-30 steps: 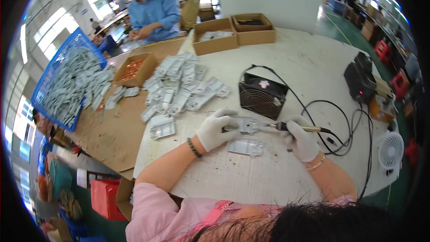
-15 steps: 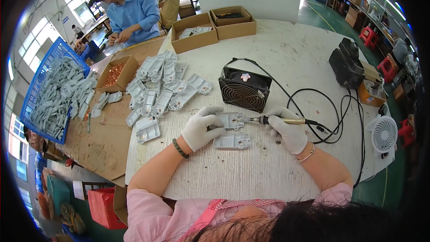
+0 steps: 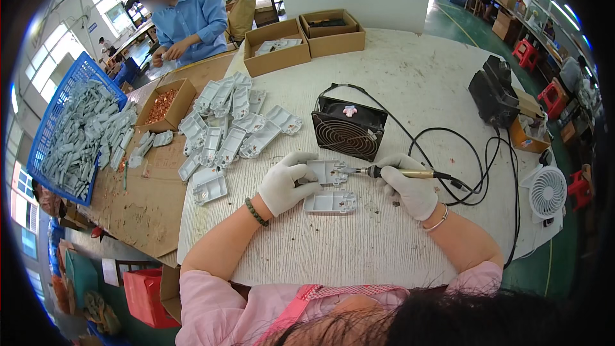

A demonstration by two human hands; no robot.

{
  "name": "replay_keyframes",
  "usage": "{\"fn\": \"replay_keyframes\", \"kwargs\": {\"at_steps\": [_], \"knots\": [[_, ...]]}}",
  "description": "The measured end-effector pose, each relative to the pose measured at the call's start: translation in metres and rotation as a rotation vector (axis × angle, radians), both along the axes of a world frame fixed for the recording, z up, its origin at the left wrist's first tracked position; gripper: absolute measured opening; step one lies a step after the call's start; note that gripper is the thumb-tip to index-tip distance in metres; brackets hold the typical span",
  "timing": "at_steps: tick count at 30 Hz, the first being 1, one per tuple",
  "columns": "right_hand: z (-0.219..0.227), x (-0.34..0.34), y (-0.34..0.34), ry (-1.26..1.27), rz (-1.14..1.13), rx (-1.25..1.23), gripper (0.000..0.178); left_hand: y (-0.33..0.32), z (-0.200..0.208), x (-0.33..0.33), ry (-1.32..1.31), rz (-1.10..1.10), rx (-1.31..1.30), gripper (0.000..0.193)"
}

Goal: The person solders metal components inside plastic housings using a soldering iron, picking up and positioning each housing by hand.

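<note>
Grip, left side: the white-gloved left hand [image 3: 286, 184] grasps the left end of a pale grey plastic tray-shaped shell [image 3: 325, 172], fingers at the far edge and thumb at the near edge. This hold appears to brace the shell against sideways push and leaves its right end exposed. Grip, right side: the white-gloved right hand [image 3: 412, 192] is closed around a slim soldering iron with a gold-coloured barrel [image 3: 415, 173], held like a pen, presumably for fine control. The tip points left at the shell's right end, where small fittings sit; whether it touches them is too small to tell.

The shell lies flat on the whitish wood-grain tabletop [image 3: 288, 250], between both hands. A second pale grey compartmented shell [image 3: 329, 203] lies just on the near side, aligned the same way, likely for short reach. A black box-shaped fan with a round wire grille [image 3: 349, 129] stands just beyond, grille facing the work, plausibly to draw off fumes. The black cable [image 3: 479, 161] loops off to the right, clear of the shells. Farther left, a loose heap of pale grey shells [image 3: 234, 127] lies within apparent reach of the left arm.
</note>
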State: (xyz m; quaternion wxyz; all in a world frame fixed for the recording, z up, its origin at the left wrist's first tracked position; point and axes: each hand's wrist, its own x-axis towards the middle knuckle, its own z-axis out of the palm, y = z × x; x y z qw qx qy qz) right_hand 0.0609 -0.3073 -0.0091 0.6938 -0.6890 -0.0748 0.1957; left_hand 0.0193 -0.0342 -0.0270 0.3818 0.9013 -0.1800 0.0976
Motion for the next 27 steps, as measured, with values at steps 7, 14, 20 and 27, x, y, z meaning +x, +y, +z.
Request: {"fn": "replay_keyframes", "kwargs": {"at_steps": [7, 14, 20, 27], "knots": [[-0.0007, -0.0002, 0.0010, 0.001, 0.002, -0.001, 0.015, 0.0005, -0.0003, 0.0003, -0.006, 0.001, 0.003, 0.015], [0.0001, -0.0008, -0.0010, 0.038, -0.033, 0.033, 0.015, 0.0001, 0.0007, -0.0009, -0.007, -0.009, 0.000, 0.015], [-0.0035, -0.0010, -0.0005, -0.002, 0.027, 0.026, 0.016, 0.0012, -0.0015, -0.0018, -0.018, -0.011, 0.016, 0.014], [0.0014, 0.0006, 0.0012, -0.017, 0.045, -0.001, 0.015, 0.0016, -0.0009, 0.0012, -0.029, -0.005, 0.016, 0.015]]}}
